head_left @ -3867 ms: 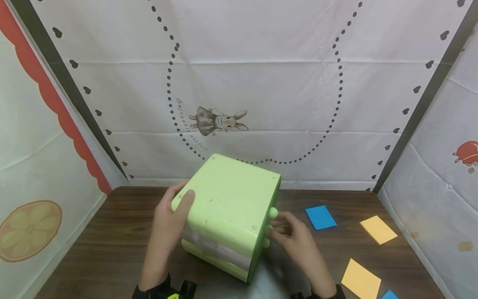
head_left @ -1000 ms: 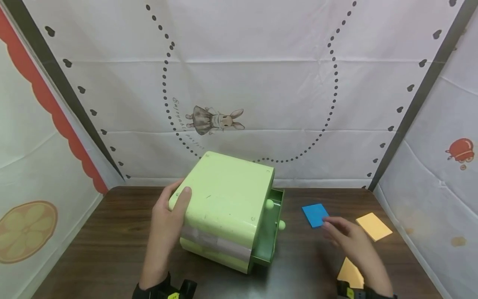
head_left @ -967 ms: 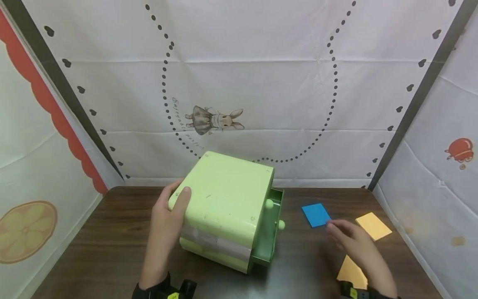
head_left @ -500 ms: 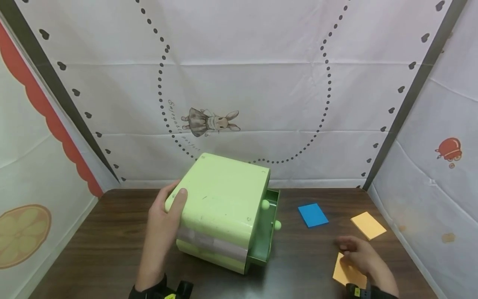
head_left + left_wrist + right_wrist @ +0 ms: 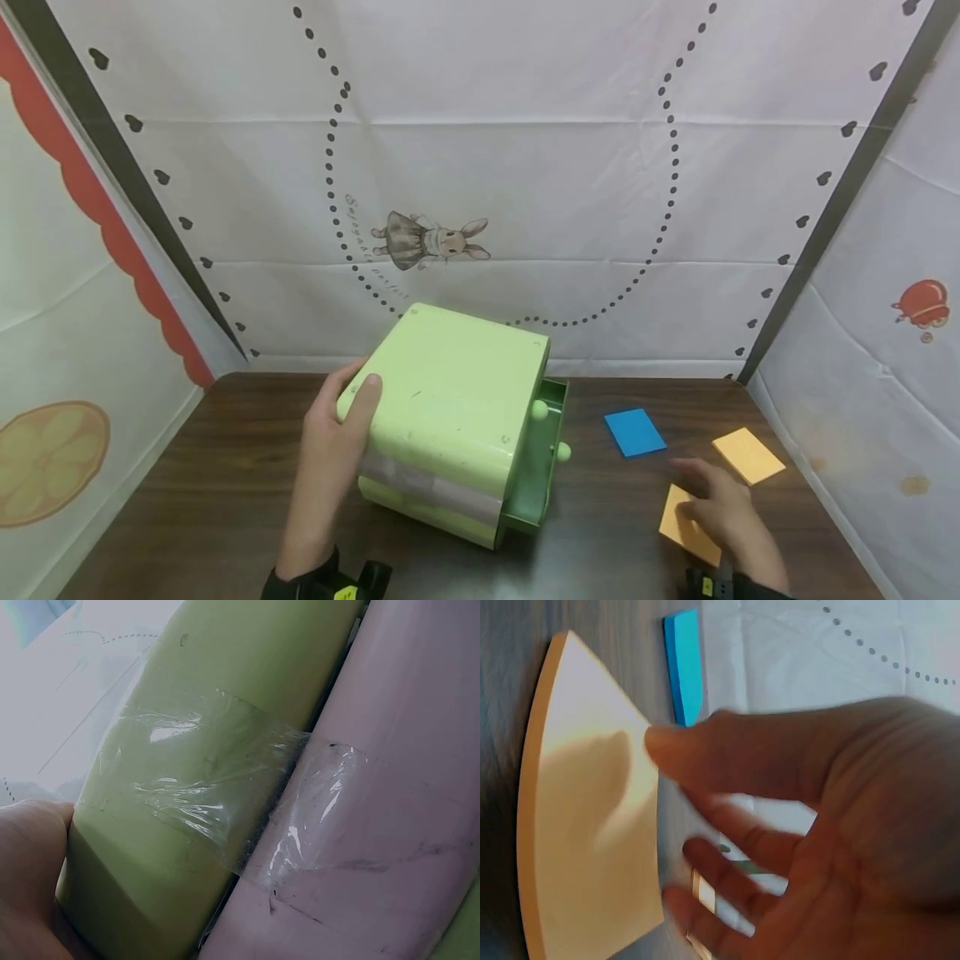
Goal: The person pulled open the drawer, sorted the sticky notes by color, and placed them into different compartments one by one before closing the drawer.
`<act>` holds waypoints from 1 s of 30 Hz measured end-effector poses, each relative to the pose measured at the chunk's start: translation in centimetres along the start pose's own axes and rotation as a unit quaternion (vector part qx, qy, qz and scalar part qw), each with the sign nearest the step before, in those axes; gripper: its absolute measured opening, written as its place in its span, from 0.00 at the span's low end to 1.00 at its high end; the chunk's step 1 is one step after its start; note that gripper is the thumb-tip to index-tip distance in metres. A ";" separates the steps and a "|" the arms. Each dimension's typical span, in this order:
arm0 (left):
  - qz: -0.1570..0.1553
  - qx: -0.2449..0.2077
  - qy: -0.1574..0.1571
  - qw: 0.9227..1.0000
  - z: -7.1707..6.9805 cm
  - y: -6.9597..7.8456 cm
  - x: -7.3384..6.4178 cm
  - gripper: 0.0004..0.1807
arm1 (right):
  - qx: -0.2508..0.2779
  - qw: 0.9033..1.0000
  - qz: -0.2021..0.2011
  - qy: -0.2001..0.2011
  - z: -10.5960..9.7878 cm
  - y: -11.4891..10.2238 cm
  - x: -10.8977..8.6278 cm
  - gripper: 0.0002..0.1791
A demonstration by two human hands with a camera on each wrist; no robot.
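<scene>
A light green drawer box [image 5: 457, 383] stands tilted in the head view, its lower part strapped with clear tape [image 5: 202, 772]. My left hand [image 5: 341, 446] grips its left corner, thumb on top and fingers hidden behind. From the right side a green drawer [image 5: 534, 475] sticks out, with a round knob [image 5: 563, 451] on its front. My right hand [image 5: 723, 508] hovers over a yellow sticky-note pad [image 5: 686, 529], fingers loosely bent and nothing between them. In the right wrist view the thumb tip [image 5: 667, 754] overlaps the pad's edge and casts a shadow on its face.
A blue sticky-note pad [image 5: 635, 433] lies right of the drawer. Beyond my right hand is another yellow pad [image 5: 748, 456]. The brown table [image 5: 247, 483] is enclosed by white printed cloth [image 5: 570, 192] at the back and sides.
Since the oldest frame the drawer has been pulled out. My right hand has gone from the knobs to the near yellow pad, which has slid slightly forward and left. The left hand keeps its grip.
</scene>
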State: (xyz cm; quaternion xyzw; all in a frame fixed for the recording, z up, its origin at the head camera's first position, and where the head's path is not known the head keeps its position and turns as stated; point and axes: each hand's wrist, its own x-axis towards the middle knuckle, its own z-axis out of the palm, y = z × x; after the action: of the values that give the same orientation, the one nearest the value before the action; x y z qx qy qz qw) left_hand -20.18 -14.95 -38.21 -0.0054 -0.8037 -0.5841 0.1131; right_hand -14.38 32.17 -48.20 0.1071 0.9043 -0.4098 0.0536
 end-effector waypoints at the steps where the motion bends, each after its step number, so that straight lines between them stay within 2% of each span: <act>1: 0.000 0.000 0.001 1.000 0.0 0.0 0.0 0.32 | -0.018 1.000 -0.003 0.000 -0.1 0.1 0.0 0.32; 6: 0.004 -0.002 0.006 1.000 0.2 0.1 0.0 0.31 | -0.072 0.997 0.004 -0.001 -0.5 0.4 -0.3 0.30; 10: 0.012 -0.008 0.001 1.000 0.5 0.2 0.1 0.31 | -0.079 0.996 0.036 -0.004 -0.7 0.6 -0.8 0.31; 14: 0.016 -0.010 0.003 1.000 0.5 0.2 0.1 0.31 | -0.088 0.995 0.029 -0.022 -0.7 0.6 -1.1 0.35; 18: 0.017 -0.014 0.003 1.000 0.5 0.1 0.0 0.31 | -0.054 0.996 0.046 -0.055 -0.5 0.6 -1.3 0.42; 22: 0.019 -0.018 0.005 1.000 0.4 0.1 0.0 0.31 | -0.029 0.995 0.069 -0.064 -0.3 0.8 -1.1 0.44; 26: 0.021 -0.020 0.010 1.000 0.3 0.0 -0.1 0.30 | -0.071 0.995 0.048 -0.051 0.0 0.8 -0.7 0.41; 30: 0.015 -0.018 0.013 1.000 0.0 -0.1 -0.3 0.30 | -0.099 0.993 0.034 -0.051 0.2 0.7 -0.4 0.30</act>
State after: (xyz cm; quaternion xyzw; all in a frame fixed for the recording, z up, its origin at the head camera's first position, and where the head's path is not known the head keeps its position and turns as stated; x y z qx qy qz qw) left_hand -19.91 -14.94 -38.34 -0.0121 -0.7911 -0.5971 0.1324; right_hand -13.83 32.38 -48.76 0.1110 0.9324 -0.3210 0.1238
